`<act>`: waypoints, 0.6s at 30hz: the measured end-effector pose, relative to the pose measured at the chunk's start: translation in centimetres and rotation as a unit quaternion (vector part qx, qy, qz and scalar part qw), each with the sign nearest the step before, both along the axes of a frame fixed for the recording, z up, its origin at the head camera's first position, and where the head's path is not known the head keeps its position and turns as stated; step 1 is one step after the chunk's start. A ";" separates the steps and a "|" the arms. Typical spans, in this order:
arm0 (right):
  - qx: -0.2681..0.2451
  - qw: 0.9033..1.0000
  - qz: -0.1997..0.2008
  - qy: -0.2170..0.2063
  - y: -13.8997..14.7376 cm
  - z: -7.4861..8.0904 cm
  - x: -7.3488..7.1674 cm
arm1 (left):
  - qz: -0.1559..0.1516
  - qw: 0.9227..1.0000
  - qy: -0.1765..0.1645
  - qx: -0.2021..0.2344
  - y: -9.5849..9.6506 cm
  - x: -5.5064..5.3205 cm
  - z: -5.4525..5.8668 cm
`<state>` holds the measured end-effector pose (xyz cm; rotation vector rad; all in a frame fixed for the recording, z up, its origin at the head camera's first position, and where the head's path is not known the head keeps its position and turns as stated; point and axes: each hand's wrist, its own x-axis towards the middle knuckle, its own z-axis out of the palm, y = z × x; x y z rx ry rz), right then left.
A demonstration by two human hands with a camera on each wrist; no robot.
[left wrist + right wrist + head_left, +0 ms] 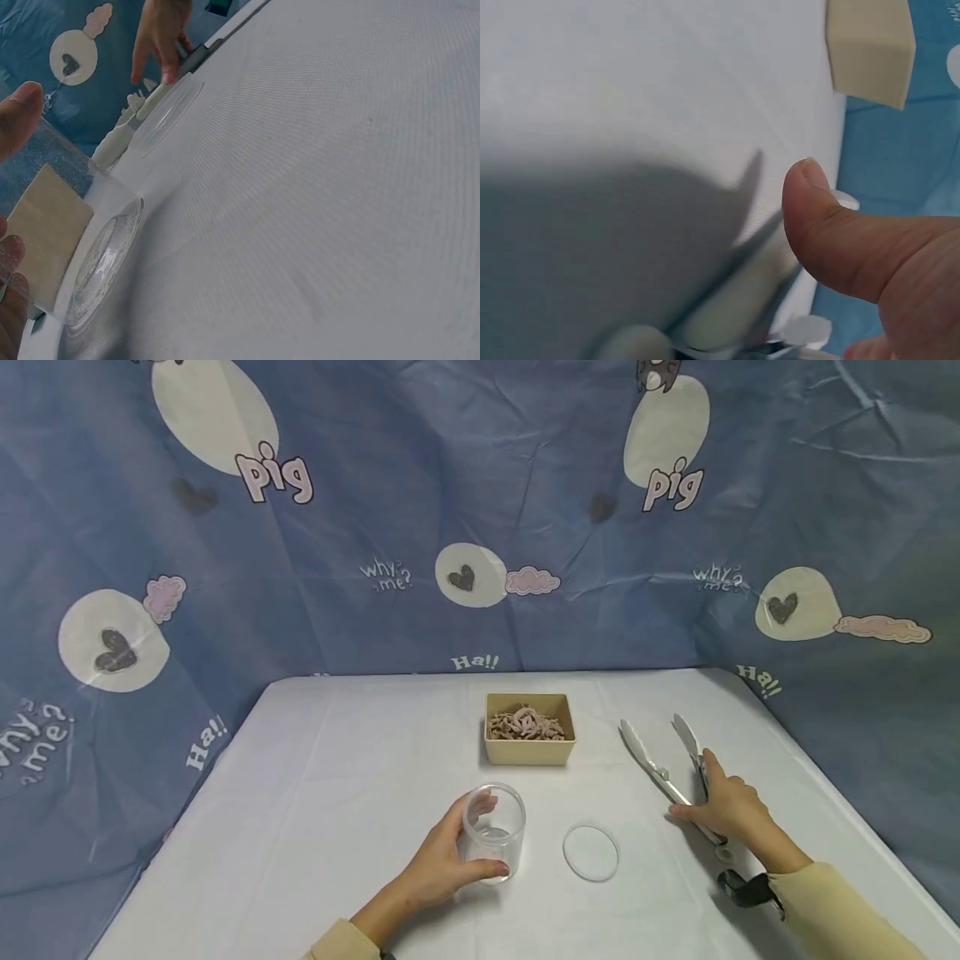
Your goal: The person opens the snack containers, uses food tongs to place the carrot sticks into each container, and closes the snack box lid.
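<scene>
Your left hand (444, 862) grips the cup (506, 842); out at its two o'clock, the tongs (645, 758) point eleven to five, just under your nearer right hand (731, 808), thumb (684, 812) and forefinger (713, 767) straight, spread.

Directly ahead of me, a creased blue fabric backdrop (480, 493) spans the full width, printed with pale ovals (489, 564), dark hearts (462, 579), pink clouds (532, 581) and the lettering "pig" (273, 472), "why me?" and "Ha!!". Below it, I face a white-covered table (345, 760) with rounded far corners, its far edge parallel to the backdrop
</scene>
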<state>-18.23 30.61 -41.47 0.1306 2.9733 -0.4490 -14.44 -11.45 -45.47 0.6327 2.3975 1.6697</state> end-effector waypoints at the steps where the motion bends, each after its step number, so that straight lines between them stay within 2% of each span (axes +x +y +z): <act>1: 0.000 1.000 0.000 0.002 0.1 -0.3 0.0 | 0.001 1.000 -0.002 -0.001 0.0 0.0 0.0; 6: -0.001 1.000 0.005 0.027 -0.1 -1.0 -0.1 | 0.004 1.000 -0.005 -0.001 0.1 0.1 0.2; 9: -0.008 1.000 0.005 0.027 -0.3 -1.1 -0.3 | 0.004 1.000 -0.004 0.000 0.1 0.1 0.1; 18: -0.021 0.999 -0.040 0.013 -0.3 -1.1 -1.1 | 0.009 1.000 -0.006 -0.004 0.2 0.0 0.2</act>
